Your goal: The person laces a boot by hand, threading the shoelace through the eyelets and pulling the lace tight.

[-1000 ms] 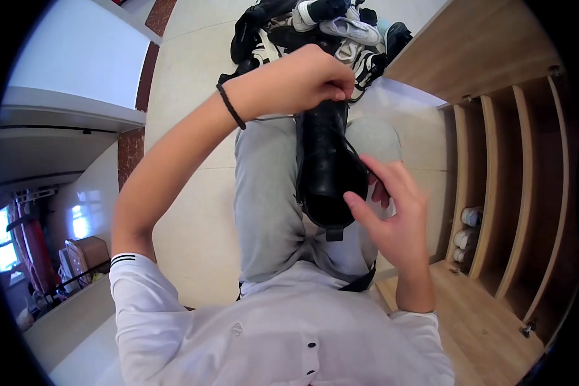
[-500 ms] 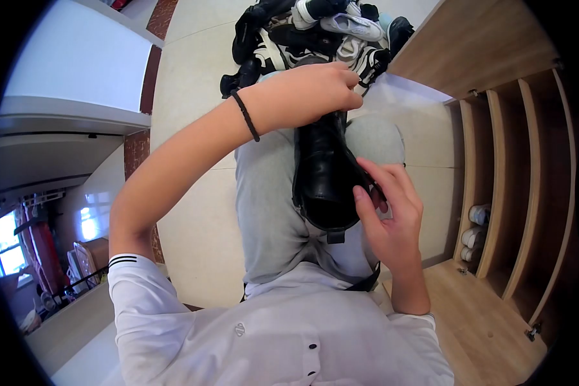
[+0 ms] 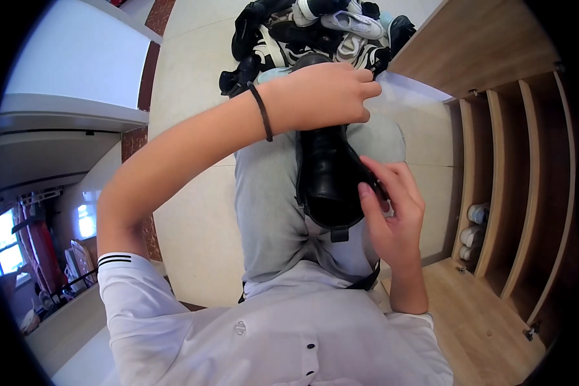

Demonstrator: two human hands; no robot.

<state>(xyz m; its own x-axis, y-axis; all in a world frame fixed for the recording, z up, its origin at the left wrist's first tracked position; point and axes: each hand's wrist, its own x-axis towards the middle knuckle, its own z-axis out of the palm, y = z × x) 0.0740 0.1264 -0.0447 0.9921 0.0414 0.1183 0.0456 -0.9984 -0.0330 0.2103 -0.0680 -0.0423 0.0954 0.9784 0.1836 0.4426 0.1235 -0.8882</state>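
Clock positions are read from the black boot [image 3: 328,174], which lies across the seated person's lap, opening and pull tab [image 3: 340,235] at 6 o'clock. The left hand [image 3: 341,96] reaches in from 8 o'clock, forearm laid over the boot's front at 12, wrist circled by a dark bracelet [image 3: 261,110], fingers loosely bent; whether they grip anything cannot be told. The right hand [image 3: 395,209], rising from 5 o'clock, pinches the side of the opening at 4, thumb to the inside. The left hand and wrist hide the boot's forward part; the opening's interior is too dark to read. At 3 o'clock stands an open wooden shoe cabinet [image 3: 489,174]; its compartment nearest the boot holds white shoes [image 3: 471,237], partly covered by a divider. The shoe pile [image 3: 350,26] at 12 is cut off above.
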